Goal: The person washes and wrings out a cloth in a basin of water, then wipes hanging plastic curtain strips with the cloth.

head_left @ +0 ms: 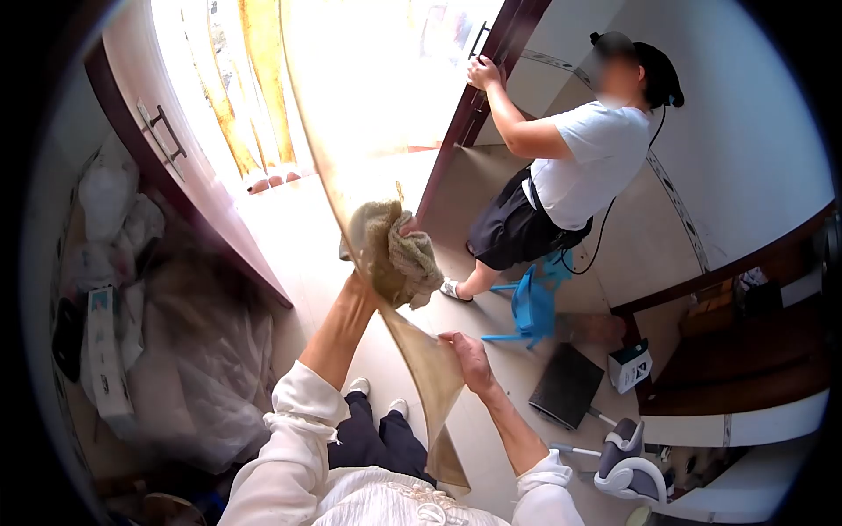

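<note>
A long translucent yellowish plastic sheet (423,346), like a door-curtain strip, hangs down in front of me from the bright doorway, with its lower end curling near my waist. My left hand (409,227) is closed round a bunched olive-brown cloth (377,250) at the sheet's upper part; most of its fingers are hidden by the cloth. Lower down, my right hand (471,358) pinches the sheet's right edge between thumb and fingers.
To the right, a person (596,149) in a white shirt holds the door frame (474,88). Behind them stands a blue chair (531,305). A dark board (566,386) and a small box (630,364) lie lower right. Plastic bags (202,377) and an open door (189,175) are left.
</note>
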Action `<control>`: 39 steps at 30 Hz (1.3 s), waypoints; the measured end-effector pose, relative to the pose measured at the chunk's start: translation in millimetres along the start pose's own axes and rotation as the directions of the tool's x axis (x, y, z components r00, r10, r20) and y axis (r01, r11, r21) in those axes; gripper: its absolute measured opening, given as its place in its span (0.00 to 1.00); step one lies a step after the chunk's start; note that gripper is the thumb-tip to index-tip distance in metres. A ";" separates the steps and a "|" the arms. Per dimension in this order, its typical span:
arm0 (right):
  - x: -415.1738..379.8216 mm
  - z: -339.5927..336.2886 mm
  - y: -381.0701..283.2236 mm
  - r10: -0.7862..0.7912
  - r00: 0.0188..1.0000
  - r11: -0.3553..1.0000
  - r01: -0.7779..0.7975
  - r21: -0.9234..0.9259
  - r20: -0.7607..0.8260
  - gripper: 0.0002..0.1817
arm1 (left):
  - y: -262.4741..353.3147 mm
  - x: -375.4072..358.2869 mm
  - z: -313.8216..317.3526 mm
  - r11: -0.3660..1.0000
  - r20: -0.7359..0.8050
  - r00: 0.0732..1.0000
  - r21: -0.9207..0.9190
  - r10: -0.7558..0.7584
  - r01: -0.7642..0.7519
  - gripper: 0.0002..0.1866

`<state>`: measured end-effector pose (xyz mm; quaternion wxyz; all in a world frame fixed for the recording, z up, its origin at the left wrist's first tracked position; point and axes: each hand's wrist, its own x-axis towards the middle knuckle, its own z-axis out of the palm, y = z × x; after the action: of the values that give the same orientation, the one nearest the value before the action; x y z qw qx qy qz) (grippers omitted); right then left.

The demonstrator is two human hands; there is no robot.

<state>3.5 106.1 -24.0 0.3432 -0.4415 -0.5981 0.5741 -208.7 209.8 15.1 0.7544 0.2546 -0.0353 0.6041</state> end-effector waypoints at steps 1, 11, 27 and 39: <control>-0.9 0.1 2.0 0.003 1.000 1.000 -0.003 0.000 0.000 0.22 | -3.2 -6.0 -0.5 0.997 -0.195 0.980 -0.073 -0.037 0.023 0.16; -39.3 72.3 18.2 0.008 0.972 0.997 -0.026 -0.072 -0.236 0.15 | -49.7 -64.9 18.5 0.968 -0.696 0.675 -0.144 -0.245 0.203 0.20; -63.4 88.0 -28.1 -0.159 0.886 0.979 0.200 0.049 -0.436 0.16 | -69.8 -201.6 19.6 0.573 -0.533 0.836 0.648 -0.130 0.502 0.21; -47.5 118.2 -42.0 0.102 0.982 0.781 0.021 0.624 -0.161 0.19 | 11.1 -183.9 87.6 0.813 -0.536 0.839 0.528 0.093 0.247 0.19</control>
<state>-92.8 18.9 9.7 0.5113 -0.3679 -0.3308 0.7027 -246.0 9.6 28.6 0.6445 0.2925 0.3733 0.5998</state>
